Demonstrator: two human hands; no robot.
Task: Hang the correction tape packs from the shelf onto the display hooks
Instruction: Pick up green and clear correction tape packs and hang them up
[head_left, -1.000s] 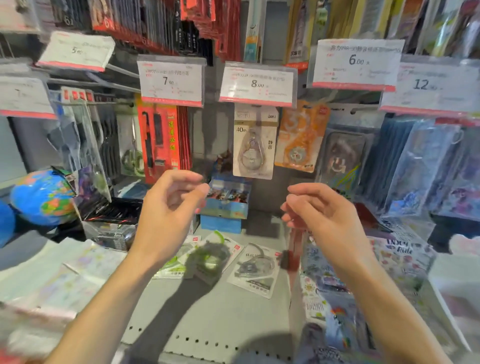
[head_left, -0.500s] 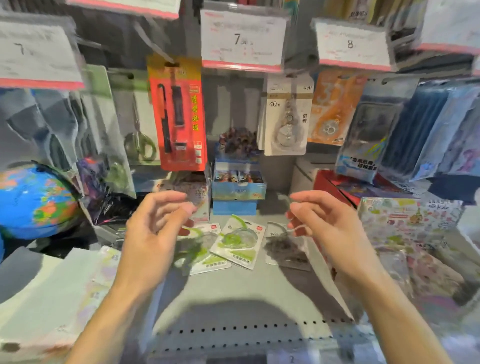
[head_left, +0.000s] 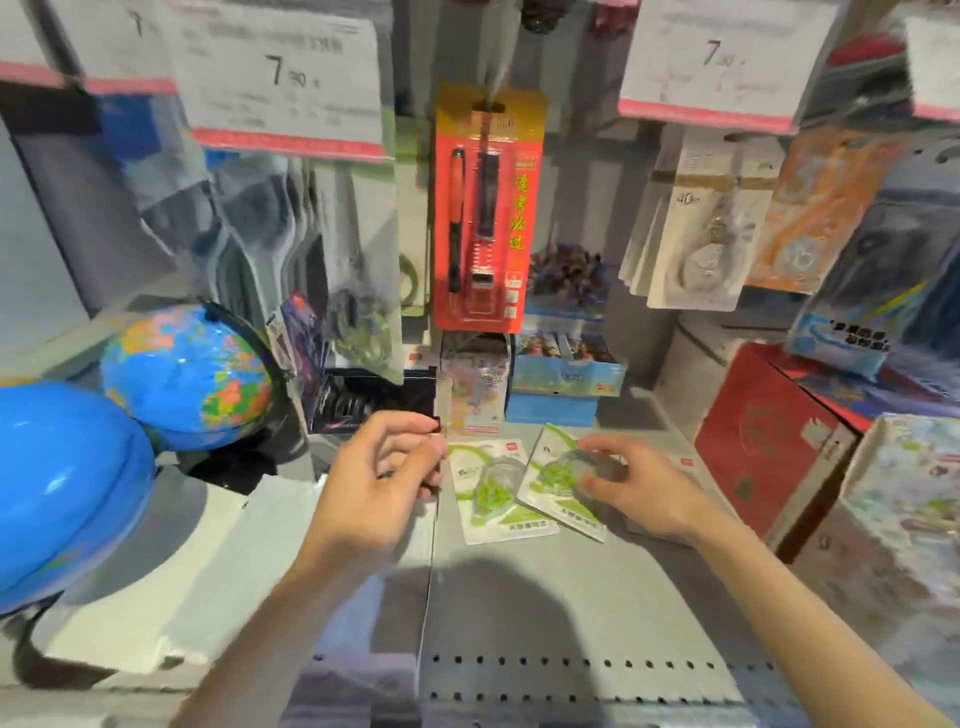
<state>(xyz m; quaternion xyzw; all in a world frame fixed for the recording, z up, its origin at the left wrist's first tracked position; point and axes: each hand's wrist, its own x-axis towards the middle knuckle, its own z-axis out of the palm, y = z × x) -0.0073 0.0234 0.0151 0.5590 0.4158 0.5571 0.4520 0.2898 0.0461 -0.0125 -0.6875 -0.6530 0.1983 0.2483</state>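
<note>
Above the shelf (head_left: 545, 613), "7" price tags (head_left: 283, 78).

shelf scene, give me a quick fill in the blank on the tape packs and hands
1. The two tape packs lie flat on the grey ____.
2. The tape inside them is coloured ____.
3. The ____ hand reaches onto a pack.
4. Left of the left hand sits a round ____.

Missing words: shelf; green; right; globe
</note>
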